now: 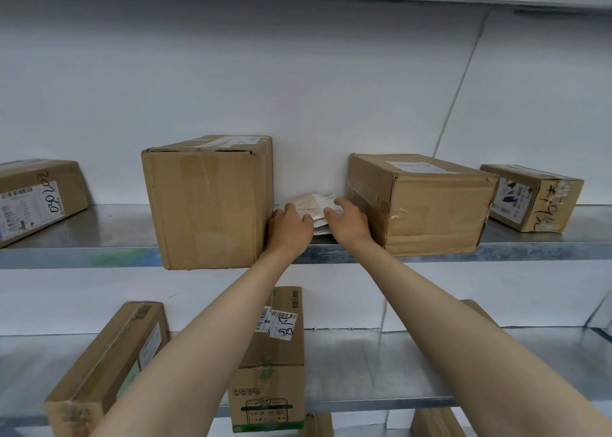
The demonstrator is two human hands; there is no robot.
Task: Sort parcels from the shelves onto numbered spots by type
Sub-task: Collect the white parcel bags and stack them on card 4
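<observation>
A flat white soft parcel (311, 205) lies on the upper metal shelf (99, 237), in the gap between a tall cardboard box (205, 204) and a wide cardboard box (420, 204). Both of my arms reach into that gap. My left hand (288, 226) rests on the parcel's left part with its fingers laid over it. My right hand (347, 219) lies on the parcel's right part, fingers curled over its edge. Most of the parcel is hidden under my hands.
Further boxes stand at the shelf's far left (36, 198) and far right (530, 198). The lower shelf (430, 370) holds a long box (109, 367) at left and a green-printed box (275, 370) in the middle. More boxes (437, 423) show below.
</observation>
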